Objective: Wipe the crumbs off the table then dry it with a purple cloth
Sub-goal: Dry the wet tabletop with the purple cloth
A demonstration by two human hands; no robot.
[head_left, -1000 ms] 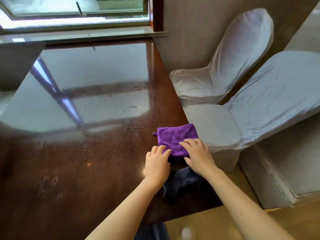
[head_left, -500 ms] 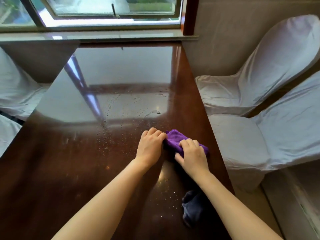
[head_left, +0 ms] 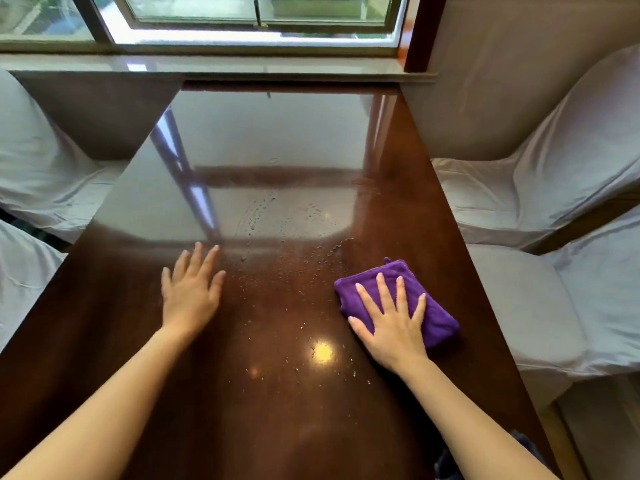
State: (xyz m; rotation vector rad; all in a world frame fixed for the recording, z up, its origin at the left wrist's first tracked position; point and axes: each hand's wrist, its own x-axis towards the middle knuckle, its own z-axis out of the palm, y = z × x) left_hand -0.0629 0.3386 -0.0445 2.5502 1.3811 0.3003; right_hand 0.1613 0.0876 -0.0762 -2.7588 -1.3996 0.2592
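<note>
A glossy dark brown table (head_left: pixel 114 341) fills the view. Water droplets (head_left: pixel 273 265) speckle its middle. A folded purple cloth (head_left: pixel 438 317) lies near the table's right edge. My right hand (head_left: pixel 391 323) presses flat on the cloth with fingers spread. My left hand (head_left: pixel 190 289) rests flat on the bare wood to the left of the droplets, fingers apart and holding nothing. A dark blue cloth (head_left: pixel 446 462) shows partly at the bottom, beside my right forearm.
White-covered chairs stand on the right (head_left: pixel 554 174) and on the left (head_left: pixel 38 174). A window sill (head_left: pixel 221 65) and window run along the table's far end. The table's right edge lies just beyond the purple cloth.
My left hand left the purple cloth and moved left, flattening on the table. My right hand now lies flat on the cloth, which has spread out. The view shifted forward over the table.
</note>
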